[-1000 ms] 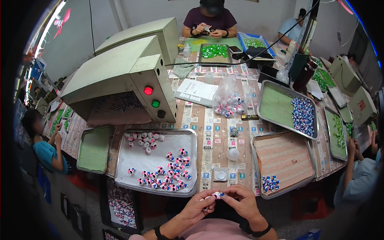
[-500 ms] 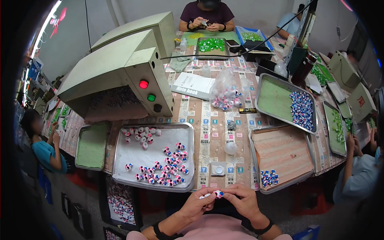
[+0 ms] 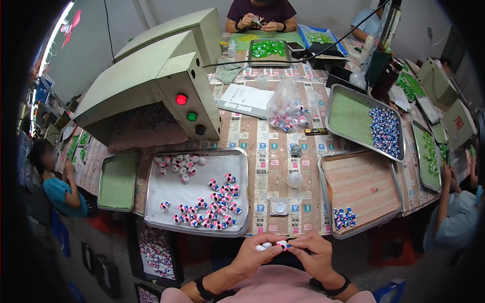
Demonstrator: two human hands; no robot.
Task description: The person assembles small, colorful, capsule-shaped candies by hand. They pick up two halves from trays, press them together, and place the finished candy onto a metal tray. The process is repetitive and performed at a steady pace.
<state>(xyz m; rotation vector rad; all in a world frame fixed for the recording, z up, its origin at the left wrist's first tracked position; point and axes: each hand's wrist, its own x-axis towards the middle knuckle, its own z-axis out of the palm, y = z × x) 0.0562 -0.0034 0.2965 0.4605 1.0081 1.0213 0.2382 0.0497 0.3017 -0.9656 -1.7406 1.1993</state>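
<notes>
In front of my body, a small white, pink and blue figurine piece (image 3: 283, 245) sits between my two hands. My left hand (image 3: 254, 254) is closed around it, with small white rounded pieces (image 3: 263, 246) also in its fingers. The thumb and fingers of my right hand (image 3: 313, 252) pinch the figurine piece from the right side. Just beyond my hands stands a small square holder with a white round centre (image 3: 278, 206). To the left, a paper-lined metal tray (image 3: 166, 202) holds several similar pieces.
A beige machine (image 3: 177, 76) with red and green lights stands at the left. On the right lie a cloth-lined tray (image 3: 361, 187) and a green-lined tray (image 3: 348, 111), both bearing blue-and-white pieces. A clear bag (image 3: 288, 108) and a notebook (image 3: 246, 100) are farther back. Other people sit around.
My view has shifted slightly, so the table things sit a little differently. Both hands stay together around the small figurine piece, and the white pieces in my left hand show more.
</notes>
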